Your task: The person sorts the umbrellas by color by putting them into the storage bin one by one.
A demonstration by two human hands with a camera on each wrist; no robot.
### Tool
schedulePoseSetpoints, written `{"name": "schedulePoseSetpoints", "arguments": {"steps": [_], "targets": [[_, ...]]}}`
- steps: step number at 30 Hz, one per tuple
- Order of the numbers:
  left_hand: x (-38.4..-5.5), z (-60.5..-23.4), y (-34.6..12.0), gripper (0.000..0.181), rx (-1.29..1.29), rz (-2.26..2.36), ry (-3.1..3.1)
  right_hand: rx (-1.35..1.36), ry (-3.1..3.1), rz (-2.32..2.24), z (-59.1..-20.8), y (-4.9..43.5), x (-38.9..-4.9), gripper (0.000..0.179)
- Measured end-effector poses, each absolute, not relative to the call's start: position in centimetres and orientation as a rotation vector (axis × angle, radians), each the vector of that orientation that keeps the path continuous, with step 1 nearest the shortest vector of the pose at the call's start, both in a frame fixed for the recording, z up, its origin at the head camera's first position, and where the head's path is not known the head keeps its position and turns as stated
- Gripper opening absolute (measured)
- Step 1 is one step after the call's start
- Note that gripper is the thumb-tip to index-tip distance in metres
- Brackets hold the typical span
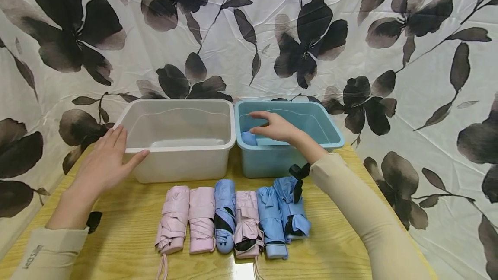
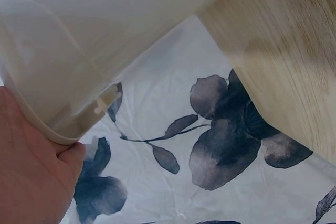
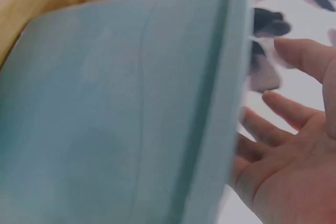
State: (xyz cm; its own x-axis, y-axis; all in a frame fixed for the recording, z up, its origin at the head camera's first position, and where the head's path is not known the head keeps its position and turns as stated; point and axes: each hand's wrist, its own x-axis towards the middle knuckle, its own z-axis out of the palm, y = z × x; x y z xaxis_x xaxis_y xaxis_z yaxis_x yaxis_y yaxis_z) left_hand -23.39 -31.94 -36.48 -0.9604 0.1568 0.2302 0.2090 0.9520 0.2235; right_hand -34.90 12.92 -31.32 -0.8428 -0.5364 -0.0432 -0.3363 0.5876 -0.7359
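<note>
My left hand [image 1: 102, 159] rests on the front left corner of a white plastic bin [image 1: 183, 159], fingers straight along the rim and thumb spread over the front edge. The left wrist view also has this hand [image 2: 37, 166] at the bin's rim. Over the blue bin [image 1: 272, 159] hovers my right hand [image 1: 278, 128], thumb and fingers apart with nothing between them. A blue item [image 1: 249, 138], mostly hidden by the bin wall, lies inside just below that hand. In the right wrist view, the fingers [image 3: 286, 108] are spread beyond the blue rim [image 3: 223, 108].
In front of the bins lies a row of folded umbrellas: a pink one [image 1: 175, 219] at the left end, more pink and blue ones, and a blue one [image 1: 289, 206] with a black strap at the right end. A flowered cloth [image 1: 249, 33] hangs behind the wooden table [image 1: 330, 237].
</note>
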Motion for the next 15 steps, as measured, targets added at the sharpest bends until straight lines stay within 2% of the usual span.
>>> {"name": "schedulePoseSetpoints", "arguments": {"steps": [8, 15], "targets": [[-23.4, -36.6, -32.1, 0.098, -0.282, -0.365, -2.887, -0.733, 2.602, -1.302, -30.6, 16.2, -30.7, 0.061], [-23.4, -36.6, -32.0, 0.099, -0.284, -0.364, -2.886, -0.678, 2.604, -1.563, -31.6, 19.6, -26.8, 0.056]]}}
